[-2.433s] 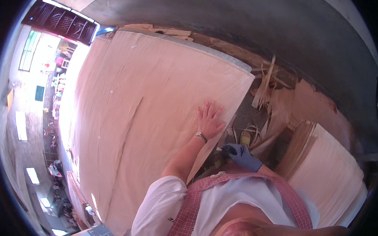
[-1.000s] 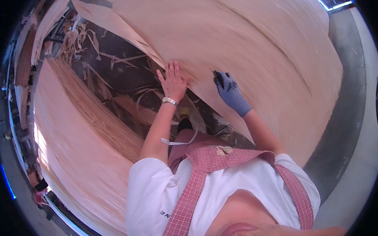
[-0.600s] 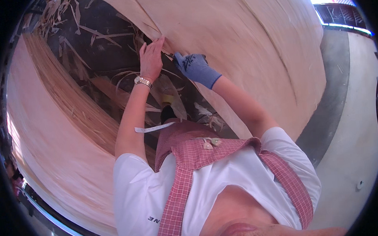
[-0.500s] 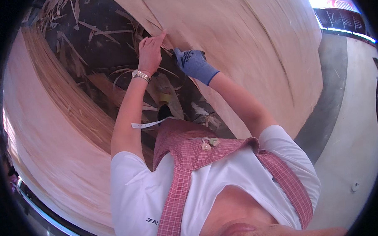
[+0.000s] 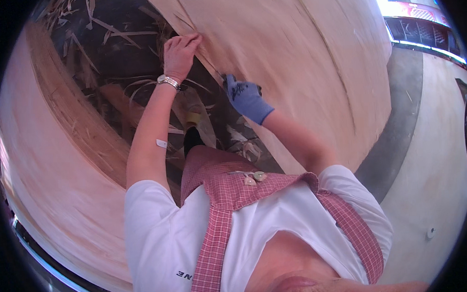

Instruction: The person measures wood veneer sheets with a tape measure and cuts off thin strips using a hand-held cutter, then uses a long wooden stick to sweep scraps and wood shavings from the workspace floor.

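A large, pale wood veneer sheet lies on the right, its near left edge running diagonally between my hands. My bare left hand, with a metal-banded watch at the wrist, has its fingers bent and pinched at that edge. Farther down the same edge is my right hand in a blue knitted glove with dark markings. Its fingers are closed around a small dark tool, mostly hidden, whose tip meets the veneer edge. A long dark split runs along the sheet.
On the left stands another veneer stack with layered brown edges. Between the stacks, torn veneer strips litter the dark floor, where my foot stands. A grey floor band passes the right stack.
My right hand has slid along the veneer edge toward me, and my left hand has shifted slightly away and left. The gap between them is wider.
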Tool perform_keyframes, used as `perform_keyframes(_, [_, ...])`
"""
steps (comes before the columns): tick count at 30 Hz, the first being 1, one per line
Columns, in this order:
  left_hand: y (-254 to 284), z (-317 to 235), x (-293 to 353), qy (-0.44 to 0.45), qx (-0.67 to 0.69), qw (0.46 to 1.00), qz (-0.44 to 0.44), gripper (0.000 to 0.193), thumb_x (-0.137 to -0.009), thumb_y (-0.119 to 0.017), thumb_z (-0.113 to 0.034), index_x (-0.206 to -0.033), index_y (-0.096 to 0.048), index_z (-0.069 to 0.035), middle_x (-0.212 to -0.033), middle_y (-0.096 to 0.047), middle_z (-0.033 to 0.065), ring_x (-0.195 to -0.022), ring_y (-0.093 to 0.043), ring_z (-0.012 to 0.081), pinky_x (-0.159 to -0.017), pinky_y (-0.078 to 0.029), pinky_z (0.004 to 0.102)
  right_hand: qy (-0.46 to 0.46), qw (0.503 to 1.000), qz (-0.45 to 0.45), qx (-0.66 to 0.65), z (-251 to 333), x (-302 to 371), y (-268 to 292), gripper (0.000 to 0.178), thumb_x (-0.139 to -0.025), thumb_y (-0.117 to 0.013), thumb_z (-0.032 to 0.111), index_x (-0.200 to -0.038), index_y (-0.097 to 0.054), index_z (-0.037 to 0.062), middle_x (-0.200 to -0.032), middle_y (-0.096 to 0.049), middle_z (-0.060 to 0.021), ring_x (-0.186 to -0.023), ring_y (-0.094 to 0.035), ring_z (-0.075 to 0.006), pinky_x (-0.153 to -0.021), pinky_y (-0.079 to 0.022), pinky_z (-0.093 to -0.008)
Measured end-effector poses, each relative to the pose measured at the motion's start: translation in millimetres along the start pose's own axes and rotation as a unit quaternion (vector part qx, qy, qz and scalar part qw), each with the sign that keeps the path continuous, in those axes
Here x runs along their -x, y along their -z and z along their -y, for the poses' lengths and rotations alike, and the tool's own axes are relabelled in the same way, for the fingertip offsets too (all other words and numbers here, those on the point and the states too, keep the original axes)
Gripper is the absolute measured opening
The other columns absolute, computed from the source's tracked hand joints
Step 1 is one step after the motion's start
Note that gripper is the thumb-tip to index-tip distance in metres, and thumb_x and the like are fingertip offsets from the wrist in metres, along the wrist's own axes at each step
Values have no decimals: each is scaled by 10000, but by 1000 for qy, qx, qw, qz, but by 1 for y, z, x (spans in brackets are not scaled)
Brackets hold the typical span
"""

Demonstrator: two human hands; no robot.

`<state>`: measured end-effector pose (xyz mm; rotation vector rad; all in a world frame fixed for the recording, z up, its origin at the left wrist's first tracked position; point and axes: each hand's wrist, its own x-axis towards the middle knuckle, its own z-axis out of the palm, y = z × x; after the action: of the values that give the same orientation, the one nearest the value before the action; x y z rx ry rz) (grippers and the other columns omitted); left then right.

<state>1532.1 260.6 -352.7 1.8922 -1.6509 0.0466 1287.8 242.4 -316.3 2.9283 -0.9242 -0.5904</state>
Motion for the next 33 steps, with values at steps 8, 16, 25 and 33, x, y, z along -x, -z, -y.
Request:
perform_keyframes(8, [6,-95,28,156,-117,980,48,403,-895,-604,-346,-1230,-607,-121,-1230,-599,47,-1110,-548,280,-948,-413,462,4,1000,-15,-9,-22,143,-39,368,-895,-498,162,-1233,-461,21,-665,-632,-78,-532,-655,-252,-383,-451,-461])
perform_keyframes(16, [-22,-151,78,237,-158,939,192,962,-687,-740,-597,-1456,-371,-154,-1519,-362,74,-1335,-388,352,-1039,-289,636,12,998,-58,24,-47,263,-122,362,-897,-492,160,-1233,-465,28,-636,-617,-58,-515,-644,-237,-348,-414,-454])
perform_keyframes(25, [-122,-259,208,425,93,899,55,622,-822,-669,-443,-1257,-501,-32,-1271,-539,211,-1157,-514,414,-962,-423,477,-53,993,32,-101,-42,335,-165,371,-906,-505,197,-1238,-444,43,-792,-699,-135,-674,-708,-278,-462,-497,-477])
perform_keyframes(33, [-135,-165,199,462,352,797,164,473,-935,-588,-431,-927,-655,37,-793,-686,104,-679,-708,214,-509,-506,321,-119,979,55,-155,-42,376,-196,248,-935,-502,265,-1107,-459,91,-689,-669,-116,-564,-674,-306,-410,-456,-470])
